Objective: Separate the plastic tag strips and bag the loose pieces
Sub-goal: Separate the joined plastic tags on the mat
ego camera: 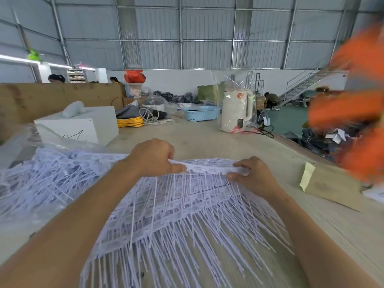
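On the table, both hands pinch one tag strip.
Left hand and right hand grip its ends; the tags hang toward the person.

Your white plastic tag strips lie fanned flat on the desk, thin tails pointing toward you, the header band along the far edge of the fan. Left of that fan, a clear bag lies slumped, stuffed with loose white pieces in a tangled heap.
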